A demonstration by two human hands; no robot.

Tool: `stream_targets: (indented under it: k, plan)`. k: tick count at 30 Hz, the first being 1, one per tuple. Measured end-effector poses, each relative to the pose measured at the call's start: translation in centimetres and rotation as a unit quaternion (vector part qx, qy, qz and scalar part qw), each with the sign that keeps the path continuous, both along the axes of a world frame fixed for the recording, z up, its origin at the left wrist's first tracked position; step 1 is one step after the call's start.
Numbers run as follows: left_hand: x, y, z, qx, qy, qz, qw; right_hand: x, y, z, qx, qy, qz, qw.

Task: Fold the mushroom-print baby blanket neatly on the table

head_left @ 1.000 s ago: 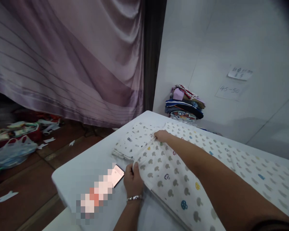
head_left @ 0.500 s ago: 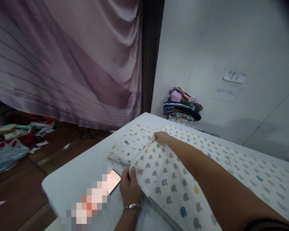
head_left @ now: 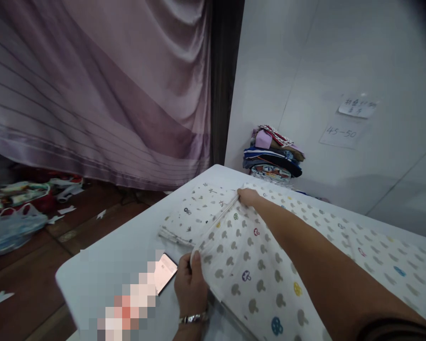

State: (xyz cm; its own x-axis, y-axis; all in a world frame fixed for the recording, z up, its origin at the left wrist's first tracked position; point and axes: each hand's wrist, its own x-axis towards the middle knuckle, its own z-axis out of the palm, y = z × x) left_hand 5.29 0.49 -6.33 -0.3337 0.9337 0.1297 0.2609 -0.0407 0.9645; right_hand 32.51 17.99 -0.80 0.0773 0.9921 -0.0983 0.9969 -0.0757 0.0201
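A white cloth printed with grey and coloured mushrooms lies on the table, its near-left end lifted by both hands. My left hand, with a bracelet at the wrist, pinches the cloth's near corner between thumb and fingers. Farther along the same edge, my right hand is closed on the other corner, its arm stretched across the fabric. Just beyond that edge rests a folded white cloth with small dark prints, partly covered by the mushroom cloth.
On the white table, a phone lies left of my left hand, partly pixelated. Folded clothes are stacked against the wall. A purple curtain hangs on the left; a plastic bag and paper scraps are on the floor.
The right hand has shifted slightly to the right along with the cloth's far corner, and the edge between the hands looks a little straighter. The view has turned slightly.
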Motion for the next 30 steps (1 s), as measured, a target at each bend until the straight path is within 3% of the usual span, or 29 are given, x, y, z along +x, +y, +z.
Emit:
stream_targets:
  k: [8,21,30]
  plan:
    - [0.0,-0.2,0.2,-0.004,-0.005,0.003,1.000,-0.3,0.2,-1.3,0.027,0.018,-0.037,0.999]
    - [-0.1,-0.1,-0.3,-0.003,-0.032,-0.005,0.999,-0.3,1.0,-1.4,0.049,0.063,-0.075,0.994]
    - [0.0,0.0,0.0,-0.008,-0.056,0.000,0.998,-2.7,-3.0,-3.2,0.152,0.183,-0.105,0.966]
